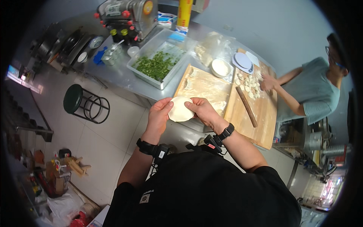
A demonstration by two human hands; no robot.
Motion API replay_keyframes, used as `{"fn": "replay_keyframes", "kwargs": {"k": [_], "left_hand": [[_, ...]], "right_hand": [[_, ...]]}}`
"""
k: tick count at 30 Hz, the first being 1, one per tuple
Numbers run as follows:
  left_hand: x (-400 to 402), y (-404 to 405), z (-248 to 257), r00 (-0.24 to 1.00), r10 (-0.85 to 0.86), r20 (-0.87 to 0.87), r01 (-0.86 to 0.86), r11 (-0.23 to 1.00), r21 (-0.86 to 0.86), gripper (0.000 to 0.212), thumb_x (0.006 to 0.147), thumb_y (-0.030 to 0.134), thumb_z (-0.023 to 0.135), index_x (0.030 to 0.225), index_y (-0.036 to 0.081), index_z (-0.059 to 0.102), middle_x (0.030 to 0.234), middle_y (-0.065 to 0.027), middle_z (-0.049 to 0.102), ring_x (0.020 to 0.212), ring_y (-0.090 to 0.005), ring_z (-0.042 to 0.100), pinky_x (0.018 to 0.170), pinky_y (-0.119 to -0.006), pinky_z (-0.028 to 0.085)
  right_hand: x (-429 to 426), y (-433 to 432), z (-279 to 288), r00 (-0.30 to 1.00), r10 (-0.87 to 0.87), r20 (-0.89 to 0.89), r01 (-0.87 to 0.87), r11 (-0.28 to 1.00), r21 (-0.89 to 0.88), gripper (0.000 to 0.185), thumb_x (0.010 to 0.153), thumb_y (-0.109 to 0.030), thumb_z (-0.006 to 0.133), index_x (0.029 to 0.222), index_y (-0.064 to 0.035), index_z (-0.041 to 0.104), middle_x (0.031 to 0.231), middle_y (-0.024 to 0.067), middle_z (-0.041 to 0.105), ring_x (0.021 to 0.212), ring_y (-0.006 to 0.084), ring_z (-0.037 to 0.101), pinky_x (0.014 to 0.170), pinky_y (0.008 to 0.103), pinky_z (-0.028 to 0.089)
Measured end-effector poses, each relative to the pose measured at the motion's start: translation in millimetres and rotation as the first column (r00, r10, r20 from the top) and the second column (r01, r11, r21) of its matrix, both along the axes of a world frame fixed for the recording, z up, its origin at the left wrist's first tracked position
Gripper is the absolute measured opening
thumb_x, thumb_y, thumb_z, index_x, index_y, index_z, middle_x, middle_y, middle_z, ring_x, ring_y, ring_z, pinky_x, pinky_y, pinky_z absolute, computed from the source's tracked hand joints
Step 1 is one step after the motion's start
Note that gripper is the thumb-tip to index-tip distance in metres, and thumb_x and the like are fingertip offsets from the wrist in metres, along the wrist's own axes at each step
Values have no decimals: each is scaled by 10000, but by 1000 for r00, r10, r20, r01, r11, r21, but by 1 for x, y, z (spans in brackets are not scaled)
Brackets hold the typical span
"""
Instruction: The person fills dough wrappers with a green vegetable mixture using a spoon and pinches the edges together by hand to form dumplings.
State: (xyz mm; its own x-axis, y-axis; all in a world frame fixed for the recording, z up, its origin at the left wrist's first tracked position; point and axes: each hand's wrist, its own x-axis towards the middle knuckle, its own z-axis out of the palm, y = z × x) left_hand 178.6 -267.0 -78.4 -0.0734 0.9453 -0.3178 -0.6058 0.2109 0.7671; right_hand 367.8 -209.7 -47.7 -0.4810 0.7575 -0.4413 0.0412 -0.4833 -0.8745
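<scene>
A thin round dough wrapper (181, 110) is stretched between my two hands, in front of the table's near edge. My left hand (160, 113) pinches its left rim between thumb and fingers. On the opposite rim, my right hand (203, 110) presses with the thumb on top and fingers beneath. Just beyond lies a floured wooden board (208, 85). A clear plastic tub (133, 66) with chopped green filling (157, 65) stands beyond my left hand. To the right, a wooden rolling pin (246, 106) rests on a second wooden board (241, 122).
A co-worker (314, 82) at the right handles small dough pieces (249, 85). Behind the boards are a bowl of flour (221, 68), a kitchen scale (243, 61) and a bag of dough (207, 49). A metal machine (133, 17) stands at the back; a green stool (73, 98) is on the floor.
</scene>
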Motion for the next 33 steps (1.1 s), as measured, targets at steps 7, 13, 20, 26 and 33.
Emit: {"fn": "replay_keyframes", "kwargs": {"k": [7, 13, 20, 26, 33], "left_hand": [[-58, -10, -5, 904, 203, -375, -216, 976, 7, 340, 969, 149, 621, 1240, -39, 538, 1143, -143, 648, 1011, -187, 645, 854, -302, 535], [-119, 10, 9, 883, 117, 455, -151, 988, 38, 725, 1022, 579, 300, 1361, -45, 442, 1307, -192, 548, 1193, -281, 558, 1015, -432, 445], [-154, 90, 32, 931, -104, 349, 21, 972, 233, 699, 1005, 617, 270, 1379, 58, 459, 1376, -87, 527, 1285, -272, 494, 1079, -447, 386], [-163, 162, 36, 982, -124, 141, 128, 991, -23, 447, 1053, 294, 408, 1395, 7, 415, 1375, -118, 520, 1285, -247, 503, 1094, -398, 398], [-198, 201, 10, 982, -151, 113, 158, 986, -54, 472, 1050, 287, 399, 1392, -37, 413, 1382, -165, 512, 1279, -305, 504, 1100, -436, 387]], "right_hand": [[-67, 23, 17, 950, 272, 151, -300, 930, 211, 237, 970, -192, 599, 1051, 10, 692, 850, 35, 691, 713, 94, 615, 634, 266, 502], [-154, 48, 57, 883, 436, 174, -461, 730, 505, 245, 927, -191, 624, 1050, 10, 690, 822, 106, 695, 744, 171, 632, 707, 326, 511], [-196, 128, 52, 954, 187, 236, -299, 673, 676, 177, 875, -162, 673, 917, 8, 698, 717, 107, 676, 647, 148, 638, 613, 312, 508], [-188, 194, 36, 879, -138, 457, -294, 598, 746, 178, 782, -247, 707, 783, -69, 701, 759, 152, 679, 760, 356, 663, 686, 444, 526], [-174, 189, -14, 409, -108, 906, -703, 595, 388, 120, 812, -199, 667, 804, -92, 723, 813, 135, 707, 787, 331, 684, 685, 435, 545]]}}
